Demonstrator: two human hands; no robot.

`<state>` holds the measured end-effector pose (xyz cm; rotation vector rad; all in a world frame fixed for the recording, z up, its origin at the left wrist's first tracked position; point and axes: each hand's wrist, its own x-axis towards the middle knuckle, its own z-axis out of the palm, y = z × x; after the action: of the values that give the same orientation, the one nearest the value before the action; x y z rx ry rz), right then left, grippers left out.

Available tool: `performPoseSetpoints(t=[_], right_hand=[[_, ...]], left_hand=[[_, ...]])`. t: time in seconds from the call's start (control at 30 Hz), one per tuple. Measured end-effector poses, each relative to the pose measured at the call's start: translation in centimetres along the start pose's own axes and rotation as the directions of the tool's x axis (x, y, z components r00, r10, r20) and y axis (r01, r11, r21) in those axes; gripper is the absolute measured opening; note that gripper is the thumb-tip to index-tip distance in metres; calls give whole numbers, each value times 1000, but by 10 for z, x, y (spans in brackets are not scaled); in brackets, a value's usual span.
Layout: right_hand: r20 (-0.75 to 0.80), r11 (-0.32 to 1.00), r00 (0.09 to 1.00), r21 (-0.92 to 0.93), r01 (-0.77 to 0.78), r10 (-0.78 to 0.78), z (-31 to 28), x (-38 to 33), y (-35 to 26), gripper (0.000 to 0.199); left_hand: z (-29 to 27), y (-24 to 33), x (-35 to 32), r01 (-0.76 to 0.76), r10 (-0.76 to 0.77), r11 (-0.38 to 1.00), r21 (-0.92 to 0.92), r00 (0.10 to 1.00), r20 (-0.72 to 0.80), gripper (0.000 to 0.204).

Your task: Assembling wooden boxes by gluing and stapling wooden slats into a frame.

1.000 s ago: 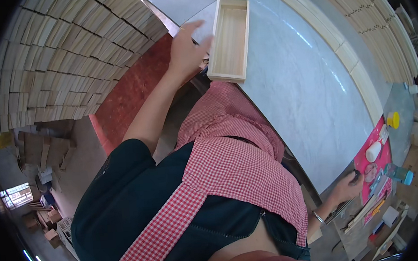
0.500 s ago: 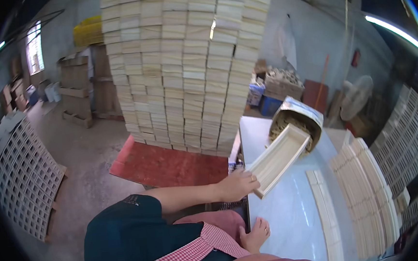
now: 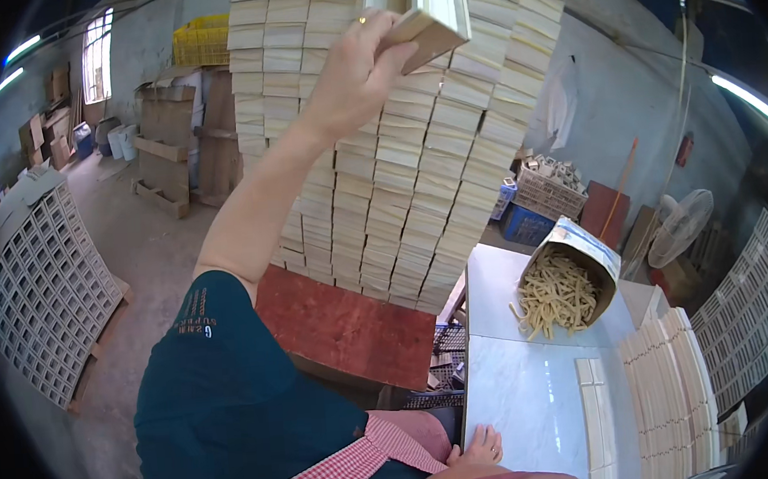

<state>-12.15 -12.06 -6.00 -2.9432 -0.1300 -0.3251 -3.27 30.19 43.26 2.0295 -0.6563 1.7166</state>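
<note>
My left hand (image 3: 359,72), its arm stretched up and away from me, grips the end of a long, shallow, pale wooden box (image 3: 428,45). The thumb is on the near end of the box, which is tilted upward in front of a tall stack of similar pale wooden pieces (image 3: 371,187). The far end of the box is cut off by the upper edge of the view. Low down, my right hand (image 3: 481,448) lies with spread fingers on the near left edge of the white marbled table (image 3: 519,390), holding nothing.
The stack stands on a red board (image 3: 346,331). On the table, an open container (image 3: 595,260) lies on its side, spilling pale strips (image 3: 555,294). Narrow wooden pieces (image 3: 597,420) and stacked slats (image 3: 670,388) line the right. A lattice panel (image 3: 45,290) leans at left.
My left hand has lifted the wooden box off the table, up and left to the stack. The strips in the container now show fully. My right hand has flattened on the table edge.
</note>
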Motion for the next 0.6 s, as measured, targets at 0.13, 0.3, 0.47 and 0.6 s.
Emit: performPoseSetpoints(t=[0.13,0.3,0.47,0.6], right_hand=[[-2,999,1000,-32,-11,11,6,3,0,71],[63,999,997,-40,-33,35,-1,2,-2,69],[70,999,997,-40,-37,39,-7,4,-8,66],[-22,1000,1000,20,-3,4,-8,3,-13,61]], left_hand=[[-16,-10,3,55,-56,998,-15,996,-76,15],[-27,-18,-3,178,-191,976,-128,976,-100,17],[-42,-19,-2,210,-232,962,-172,965,-120,17],[-56,-14,2,244,-261,954,-177,962,-83,18]])
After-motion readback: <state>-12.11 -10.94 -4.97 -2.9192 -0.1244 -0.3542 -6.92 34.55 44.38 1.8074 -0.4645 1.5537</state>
